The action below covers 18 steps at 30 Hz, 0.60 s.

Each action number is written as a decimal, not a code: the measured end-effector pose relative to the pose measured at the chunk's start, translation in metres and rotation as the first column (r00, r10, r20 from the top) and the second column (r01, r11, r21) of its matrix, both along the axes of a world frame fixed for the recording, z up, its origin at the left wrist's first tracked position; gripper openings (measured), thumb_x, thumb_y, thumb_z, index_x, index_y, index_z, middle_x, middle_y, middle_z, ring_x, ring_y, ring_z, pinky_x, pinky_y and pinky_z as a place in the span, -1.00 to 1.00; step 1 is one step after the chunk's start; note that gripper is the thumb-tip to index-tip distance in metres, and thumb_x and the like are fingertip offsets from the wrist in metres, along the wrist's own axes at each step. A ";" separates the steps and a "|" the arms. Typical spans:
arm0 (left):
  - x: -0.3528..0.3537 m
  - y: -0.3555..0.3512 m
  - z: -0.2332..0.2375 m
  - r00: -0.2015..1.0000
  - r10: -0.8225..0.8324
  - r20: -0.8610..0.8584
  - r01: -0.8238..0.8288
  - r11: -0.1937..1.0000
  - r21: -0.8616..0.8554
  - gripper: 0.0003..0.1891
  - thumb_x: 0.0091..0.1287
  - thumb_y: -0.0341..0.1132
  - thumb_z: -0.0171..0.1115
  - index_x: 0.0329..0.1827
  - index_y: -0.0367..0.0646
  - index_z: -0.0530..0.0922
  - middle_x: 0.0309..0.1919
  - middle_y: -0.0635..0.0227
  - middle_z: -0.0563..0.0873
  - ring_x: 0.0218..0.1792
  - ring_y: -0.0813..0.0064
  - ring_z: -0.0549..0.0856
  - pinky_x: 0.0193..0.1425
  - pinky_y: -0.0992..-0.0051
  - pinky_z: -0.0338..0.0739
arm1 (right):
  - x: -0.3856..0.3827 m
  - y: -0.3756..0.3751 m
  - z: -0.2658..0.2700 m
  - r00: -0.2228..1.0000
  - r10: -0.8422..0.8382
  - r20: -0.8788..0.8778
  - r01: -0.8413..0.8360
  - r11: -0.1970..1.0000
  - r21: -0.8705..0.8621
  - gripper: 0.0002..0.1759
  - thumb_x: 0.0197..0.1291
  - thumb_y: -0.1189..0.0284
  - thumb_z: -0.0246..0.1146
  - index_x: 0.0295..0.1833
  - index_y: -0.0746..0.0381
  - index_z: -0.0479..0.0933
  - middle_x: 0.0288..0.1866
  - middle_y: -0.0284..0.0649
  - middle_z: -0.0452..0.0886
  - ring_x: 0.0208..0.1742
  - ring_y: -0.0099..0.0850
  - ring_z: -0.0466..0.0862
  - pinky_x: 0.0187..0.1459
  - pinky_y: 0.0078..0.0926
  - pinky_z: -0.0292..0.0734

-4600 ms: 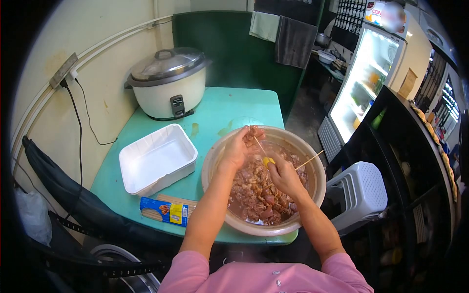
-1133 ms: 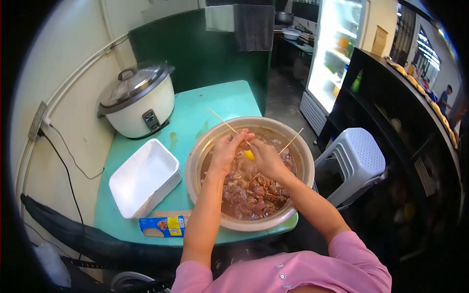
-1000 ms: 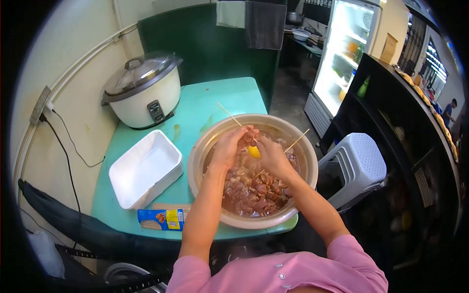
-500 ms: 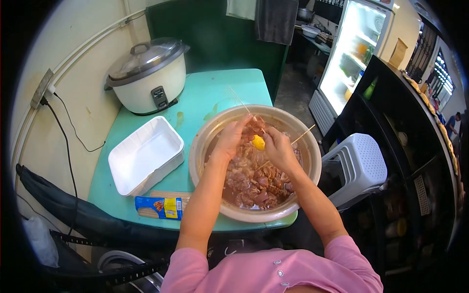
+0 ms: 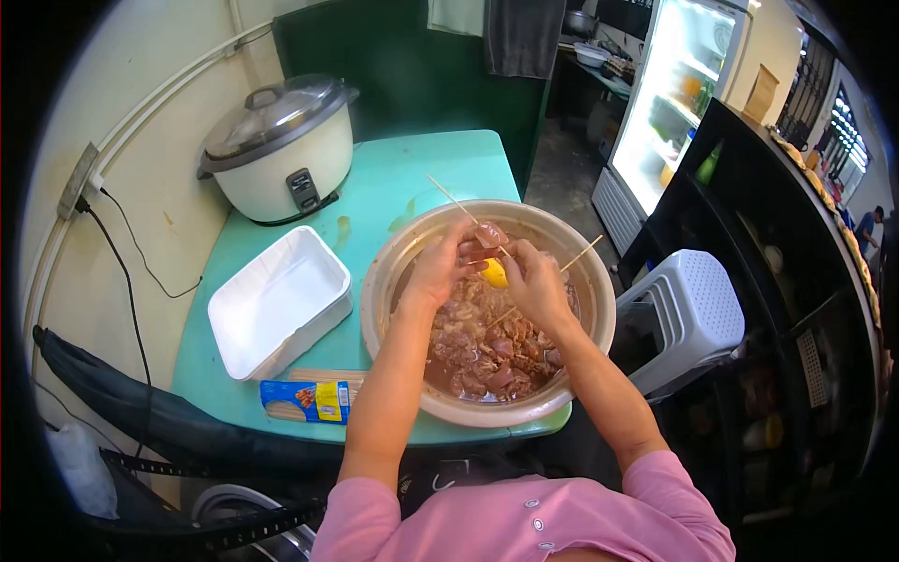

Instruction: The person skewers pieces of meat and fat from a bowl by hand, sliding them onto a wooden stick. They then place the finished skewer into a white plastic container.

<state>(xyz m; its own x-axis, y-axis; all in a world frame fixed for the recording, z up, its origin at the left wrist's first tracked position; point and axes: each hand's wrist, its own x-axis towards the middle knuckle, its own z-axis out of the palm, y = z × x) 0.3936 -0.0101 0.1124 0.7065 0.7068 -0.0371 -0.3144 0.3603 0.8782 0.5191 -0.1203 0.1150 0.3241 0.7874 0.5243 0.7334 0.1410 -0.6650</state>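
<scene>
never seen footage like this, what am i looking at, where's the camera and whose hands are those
There is no machine here. A person works with bare hands, and the single camera sits on their head, looking forward and down, so both arms come in from the bottom of the picture. On the teal table stand a rice cooker, a white tray, a packet of sticks and a big bowl of raw meat pieces. The left hand pinches a thin wooden skewer with meat on it. The right hand holds a yellow piece beside it. A second skewer sticks out behind the right hand.
</scene>
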 end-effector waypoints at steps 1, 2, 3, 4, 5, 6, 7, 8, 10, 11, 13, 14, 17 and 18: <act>0.000 -0.003 0.002 1.000 -0.001 -0.002 0.001 1.000 -0.001 -0.59 0.40 0.02 0.01 -0.02 -0.17 0.55 -0.13 0.27 0.69 -0.14 0.44 0.68 -0.06 0.48 0.56 | -0.001 -0.001 0.001 1.000 0.001 0.000 -0.001 1.000 -0.022 -0.88 0.18 0.47 0.16 -0.27 0.33 0.46 -0.44 0.12 0.58 -0.34 0.07 0.61 -0.31 -0.06 0.43; -0.001 -0.005 0.005 0.999 -0.014 -0.038 0.016 0.998 0.057 -0.64 0.39 -0.04 0.06 -0.04 -0.15 0.57 -0.13 0.30 0.70 -0.14 0.47 0.68 -0.06 0.50 0.56 | -0.001 -0.001 0.002 1.000 0.002 -0.001 -0.002 1.000 -0.022 -0.88 0.18 0.47 0.16 -0.27 0.33 0.46 -0.44 0.12 0.58 -0.34 0.07 0.61 -0.31 -0.06 0.43; 0.000 -0.006 0.005 0.997 -0.024 -0.073 0.033 0.993 0.113 -0.69 0.38 -0.09 0.11 -0.05 -0.14 0.59 -0.13 0.32 0.70 -0.14 0.49 0.68 -0.05 0.51 0.56 | -0.002 -0.001 0.002 1.000 0.005 -0.018 -0.006 1.000 -0.020 -0.88 0.18 0.47 0.16 -0.27 0.33 0.46 -0.44 0.12 0.58 -0.34 0.07 0.60 -0.31 -0.06 0.43; 0.001 -0.007 0.005 0.997 -0.024 -0.074 0.032 0.993 0.113 -0.69 0.38 -0.09 0.11 -0.05 -0.14 0.59 -0.13 0.32 0.70 -0.14 0.49 0.68 -0.05 0.51 0.56 | -0.002 -0.001 0.002 0.999 0.009 -0.035 -0.010 1.000 -0.019 -0.88 0.18 0.47 0.16 -0.27 0.33 0.46 -0.45 0.12 0.57 -0.35 0.07 0.60 -0.31 -0.06 0.43; 0.002 -0.007 0.004 0.996 -0.013 -0.084 0.021 0.994 0.103 -0.74 0.35 -0.13 0.16 -0.10 -0.12 0.63 -0.17 0.39 0.71 -0.14 0.53 0.68 -0.05 0.55 0.53 | -0.002 -0.001 0.002 0.999 0.010 -0.036 -0.010 1.000 -0.019 -0.88 0.18 0.47 0.16 -0.27 0.33 0.46 -0.45 0.12 0.57 -0.35 0.07 0.60 -0.31 -0.06 0.43; 0.002 -0.007 0.002 0.996 -0.002 -0.093 0.010 0.996 0.093 -0.79 0.32 -0.18 0.21 -0.16 -0.10 0.67 -0.20 0.45 0.72 -0.13 0.56 0.67 -0.05 0.59 0.50 | -0.003 -0.001 0.002 1.000 0.002 -0.031 -0.003 1.000 -0.030 -0.88 0.18 0.47 0.16 -0.26 0.33 0.46 -0.45 0.12 0.57 -0.35 0.07 0.60 -0.31 -0.06 0.43; 0.002 -0.006 0.000 0.996 -0.002 -0.093 0.010 0.996 0.092 -0.79 0.32 -0.18 0.21 -0.16 -0.10 0.67 -0.20 0.45 0.72 -0.13 0.56 0.67 -0.05 0.59 0.50 | -0.003 -0.001 0.001 1.000 -0.006 -0.025 0.005 0.999 -0.041 -0.88 0.19 0.48 0.15 -0.26 0.33 0.46 -0.46 0.12 0.57 -0.35 0.07 0.60 -0.31 -0.06 0.43; 0.002 -0.005 -0.002 0.996 -0.010 -0.085 0.018 0.996 0.090 -0.78 0.32 -0.21 0.22 -0.10 -0.12 0.64 -0.19 0.42 0.72 -0.15 0.58 0.67 -0.06 0.59 0.54 | -0.002 -0.001 0.001 1.000 -0.006 -0.025 0.005 0.999 -0.041 -0.88 0.19 0.48 0.15 -0.26 0.33 0.46 -0.46 0.12 0.57 -0.35 0.07 0.60 -0.31 -0.06 0.43; 0.002 -0.004 -0.004 0.997 -0.018 -0.076 0.025 0.996 0.089 -0.76 0.31 -0.24 0.24 -0.04 -0.15 0.61 -0.19 0.38 0.73 -0.17 0.60 0.67 -0.07 0.59 0.58 | -0.001 -0.001 0.002 1.000 -0.011 -0.001 0.010 0.996 -0.094 -0.88 0.20 0.47 0.15 -0.24 0.32 0.46 -0.46 0.12 0.57 -0.35 0.07 0.60 -0.31 -0.06 0.43; 0.002 -0.003 -0.005 0.998 -0.016 -0.065 0.022 0.996 0.087 -0.77 0.31 -0.26 0.25 -0.05 -0.15 0.61 -0.19 0.38 0.73 -0.17 0.61 0.67 -0.08 0.60 0.59 | -0.002 -0.001 0.002 1.000 -0.010 0.000 0.010 0.996 -0.094 -0.88 0.20 0.47 0.15 -0.24 0.32 0.46 -0.46 0.12 0.57 -0.35 0.07 0.60 -0.31 -0.06 0.43; 0.003 -0.005 -0.002 0.999 -0.014 -0.052 0.018 0.996 0.086 -0.78 0.30 -0.28 0.25 -0.05 -0.15 0.62 -0.19 0.38 0.73 -0.18 0.62 0.67 -0.08 0.61 0.59 | -0.003 -0.001 0.002 1.000 0.009 -0.012 -0.010 0.996 -0.084 -0.87 0.21 0.46 0.15 -0.23 0.32 0.45 -0.45 0.11 0.58 -0.34 0.07 0.60 -0.30 -0.04 0.43; 0.003 -0.006 -0.001 0.998 -0.003 -0.064 0.008 0.997 0.079 -0.79 0.30 -0.29 0.25 -0.06 -0.15 0.62 -0.19 0.37 0.73 -0.19 0.61 0.67 -0.08 0.60 0.59 | -0.003 0.000 0.001 1.000 0.010 -0.011 -0.011 0.996 -0.084 -0.87 0.21 0.46 0.15 -0.23 0.32 0.45 -0.45 0.11 0.58 -0.34 0.07 0.60 -0.30 -0.04 0.43; 0.008 -0.008 -0.006 0.999 0.014 -0.037 -0.011 0.995 0.095 -0.81 0.30 -0.30 0.26 -0.09 -0.15 0.62 -0.21 0.37 0.73 -0.21 0.60 0.68 -0.08 0.59 0.59 | -0.003 0.001 -0.003 0.999 -0.009 0.045 0.009 1.000 -0.012 -0.86 0.23 0.43 0.14 -0.24 0.31 0.45 -0.45 0.10 0.58 -0.34 0.08 0.59 -0.30 -0.01 0.42; 0.010 -0.008 -0.009 1.000 0.018 0.002 -0.018 0.993 0.118 -0.82 0.29 -0.30 0.26 -0.11 -0.14 0.63 -0.22 0.38 0.73 -0.21 0.60 0.68 -0.08 0.58 0.59 | -0.003 0.000 -0.002 0.998 -0.015 0.059 0.017 0.999 -0.040 -0.85 0.23 0.42 0.13 -0.25 0.30 0.45 -0.45 0.10 0.58 -0.34 0.09 0.59 -0.30 0.00 0.42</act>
